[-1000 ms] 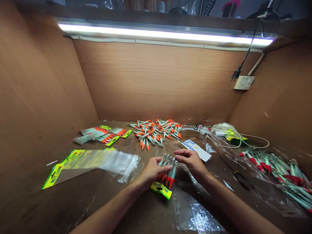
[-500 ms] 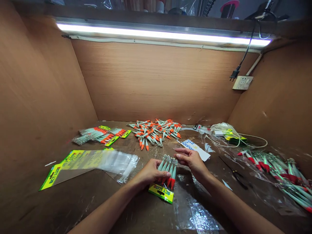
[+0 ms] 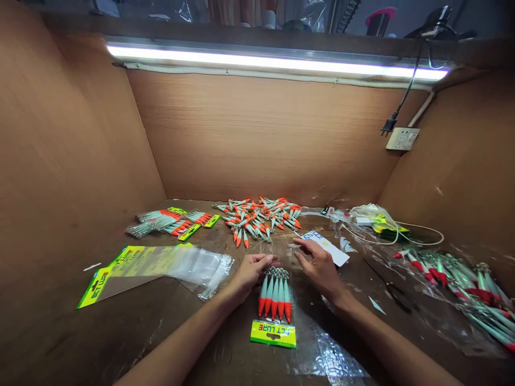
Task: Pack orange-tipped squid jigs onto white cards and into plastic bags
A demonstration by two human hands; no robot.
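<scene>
A clear plastic bag with a yellow-green BCT LURE header (image 3: 273, 334) lies in front of me, header toward me. Several squid jig lures (image 3: 275, 295), pale with orange-red tips, lie side by side inside it, their wire hook crowns pointing away. My left hand (image 3: 251, 272) pinches the far, header-less end of this bag between thumb and fingers. At the right of that end is my right hand (image 3: 319, 268), thumb and fingers apart beside the clear film; whether it touches the film is hard to see.
Loose lures (image 3: 261, 217) are heaped at the back. Filled packs (image 3: 164, 222) lie at back left, with flat unfilled bags (image 3: 148, 262) nearer. Right of me are a white card (image 3: 328, 249), black-handled pliers (image 3: 396, 297), a white cord (image 3: 422, 229) and red-tipped lures (image 3: 454, 279).
My left hand has shifted from gripping the lures through the bag to the bag's far end. The bag now lies flatter and straighter on the table. My right hand has moved slightly right.
</scene>
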